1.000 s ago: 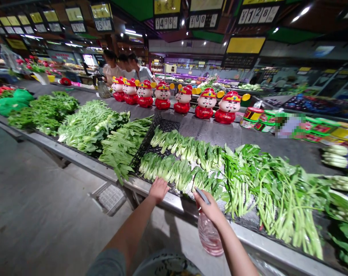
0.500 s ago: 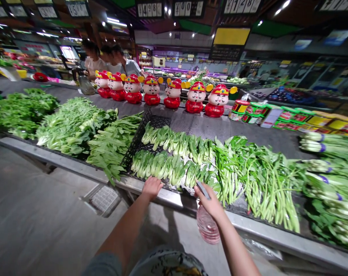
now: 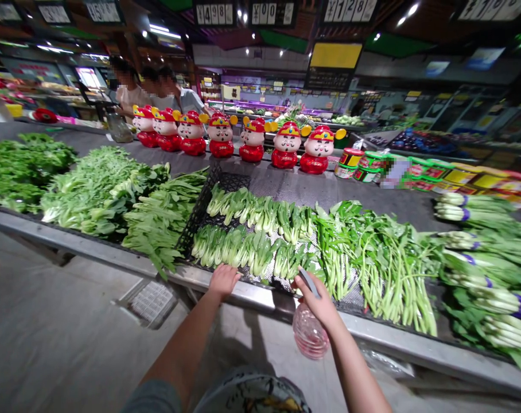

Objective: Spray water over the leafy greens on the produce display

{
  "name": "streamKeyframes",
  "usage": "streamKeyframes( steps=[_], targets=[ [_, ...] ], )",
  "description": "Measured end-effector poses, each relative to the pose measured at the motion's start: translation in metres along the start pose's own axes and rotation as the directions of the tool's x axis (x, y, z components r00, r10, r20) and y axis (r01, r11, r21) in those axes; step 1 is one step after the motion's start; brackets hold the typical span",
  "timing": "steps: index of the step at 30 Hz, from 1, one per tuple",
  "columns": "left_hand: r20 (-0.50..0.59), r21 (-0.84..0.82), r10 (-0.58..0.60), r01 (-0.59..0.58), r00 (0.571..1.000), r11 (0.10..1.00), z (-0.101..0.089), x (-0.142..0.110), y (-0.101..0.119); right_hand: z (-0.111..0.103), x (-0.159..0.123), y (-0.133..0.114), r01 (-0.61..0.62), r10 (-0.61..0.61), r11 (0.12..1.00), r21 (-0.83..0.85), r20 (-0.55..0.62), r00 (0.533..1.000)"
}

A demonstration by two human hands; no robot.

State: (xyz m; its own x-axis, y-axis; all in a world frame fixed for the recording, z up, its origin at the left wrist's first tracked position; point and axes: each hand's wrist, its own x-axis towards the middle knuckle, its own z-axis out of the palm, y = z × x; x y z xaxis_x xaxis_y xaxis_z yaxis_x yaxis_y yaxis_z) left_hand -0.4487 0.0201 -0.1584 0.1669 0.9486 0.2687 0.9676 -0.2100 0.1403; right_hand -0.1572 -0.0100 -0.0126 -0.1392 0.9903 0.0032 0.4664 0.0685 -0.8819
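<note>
In my right hand [image 3: 316, 298] is a spray bottle with a grey top and a clear pinkish ribbed body [image 3: 310, 332], hanging below my fingers in front of the stand. Its nozzle end points toward the front row of bok choy [image 3: 230, 246]. My left hand [image 3: 224, 281] is on the metal front edge [image 3: 260, 295] of the vegetable stand, its fingers curled over it beside the bok choy. A second row of bok choy [image 3: 260, 212] lies behind the first on a black perforated tray [image 3: 282, 281]. Water spinach [image 3: 389, 269] lies just right of the bok choy.
Leafy greens [image 3: 157, 212] fill the left side, past a black crate wall [image 3: 195, 218]. Purple-banded bunches [image 3: 497, 287] lie at the right. Several red figurines [image 3: 221, 137] and packed tubs [image 3: 432, 172] line the back. People [image 3: 166, 94] stand beyond. A grate [image 3: 151, 301] is on the floor.
The view has shifted slightly, so the stand's goods appear farther left. My right hand still holds the spray bottle, its top angled a little differently. My left hand stays at the edge.
</note>
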Motion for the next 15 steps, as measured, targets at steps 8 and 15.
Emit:
streamKeyframes(
  steps=[8, 15],
  targets=[
    [0.075, 0.014, -0.02, 0.019, 0.997, 1.0, -0.007, 0.002, 0.002, -0.007, -0.008, 0.013, -0.003, 0.003, 1.0, 0.0, -0.065, 0.998],
    [0.055, 0.0, -0.008, 0.008, 0.998, 1.0, -0.007, 0.002, 0.001, -0.013, -0.017, 0.026, -0.044, 0.043, 0.999, -0.011, -0.059, 0.997]
  ],
)
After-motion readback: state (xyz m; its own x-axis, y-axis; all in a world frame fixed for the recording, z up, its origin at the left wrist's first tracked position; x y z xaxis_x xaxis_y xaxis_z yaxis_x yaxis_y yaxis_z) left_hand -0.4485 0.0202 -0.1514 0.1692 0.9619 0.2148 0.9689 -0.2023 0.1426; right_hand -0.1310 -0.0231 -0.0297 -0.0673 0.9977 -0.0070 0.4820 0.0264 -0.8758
